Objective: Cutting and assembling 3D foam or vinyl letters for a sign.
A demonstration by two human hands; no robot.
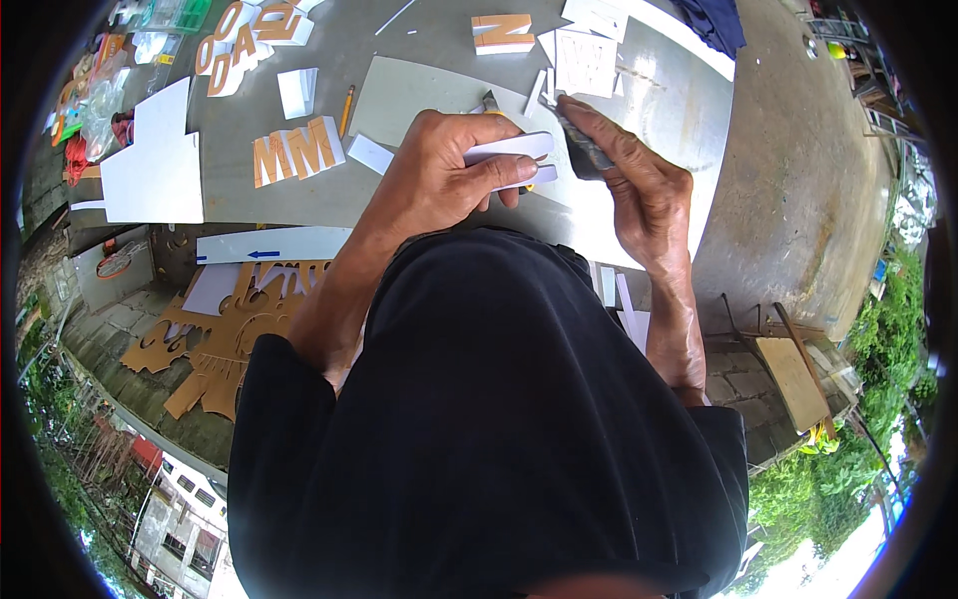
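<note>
Here, white piece [511,147] in the left hand [449,162].

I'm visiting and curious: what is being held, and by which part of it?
The left hand grips a white piece near its left end; the right hand holds a dark block along its right side.

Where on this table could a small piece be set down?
Bare grey tabletop shows between the stepped white sheet and paired brown-faced white block letters, and along the glossy right edge beyond the right hand. It is crowded around the white flat pieces above that hand, and at upper left, where more brown-faced letters cluster.
</note>
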